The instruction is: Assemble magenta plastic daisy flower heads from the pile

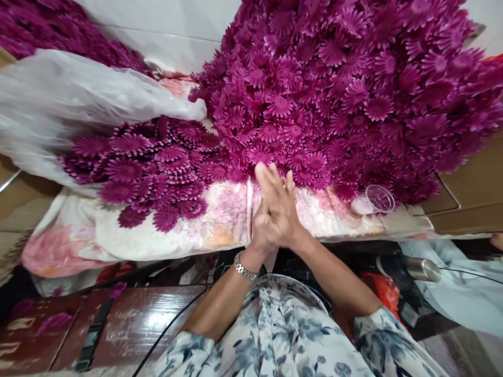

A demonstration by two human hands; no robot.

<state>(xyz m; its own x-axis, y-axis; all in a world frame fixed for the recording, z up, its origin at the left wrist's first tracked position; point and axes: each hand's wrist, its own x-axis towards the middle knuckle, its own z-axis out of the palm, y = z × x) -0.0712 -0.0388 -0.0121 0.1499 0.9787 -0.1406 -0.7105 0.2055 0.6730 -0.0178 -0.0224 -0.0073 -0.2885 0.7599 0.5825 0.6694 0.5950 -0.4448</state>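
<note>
My left hand (261, 229), with a metal-band watch (244, 267) at its wrist, is pressed palm to palm against my right hand (286, 217). The fingers of both point up and away from me, stretched out and partly overlapping. No object shows in either hand; whatever might lie between the palms is hidden. Just beyond the fingertips rises a big heap of magenta artificial flower heads (279, 104). Left of my hands, stacked magenta petal layers (157, 167) lie on a flower-patterned cloth (223, 220).
A clear plastic cup (371, 200) lies tipped at the heap's front right. White plastic sheeting (98, 94) covers part of the left side. Cardboard (471, 188) stands at the right. Below the cloth's edge is a dark red box (157, 314) with a black strap.
</note>
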